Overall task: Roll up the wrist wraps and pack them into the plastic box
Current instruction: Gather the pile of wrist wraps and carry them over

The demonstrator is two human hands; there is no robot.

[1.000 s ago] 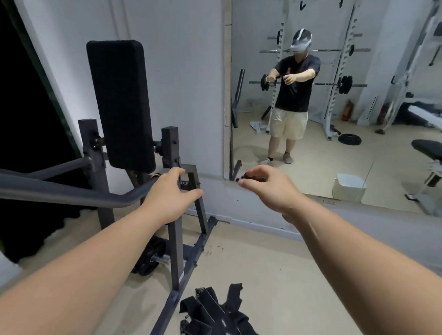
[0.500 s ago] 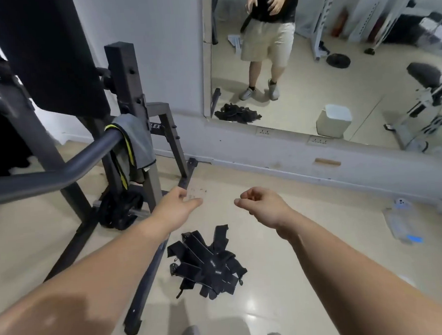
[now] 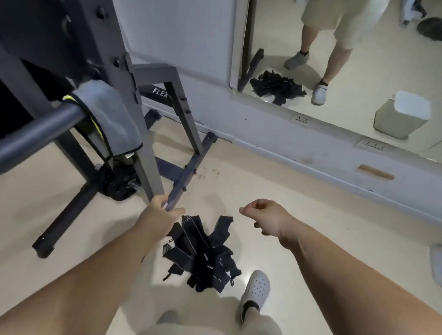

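Black wrist wraps (image 3: pixel 206 255) lay heaped just below our hands, left hand (image 3: pixel 161 214) loosely spread, right hand (image 3: pixel 266 220) loosely curled, both held nothing.

The white letters "FLEX" can be read on a dark crossbar (image 3: pixel 148 91) of the grey gym frame (image 3: pixel 123 77), on the far left side. The black wrist wraps (image 3: pixel 193 248) on the near floor carry small white marks, but these are too small to read.
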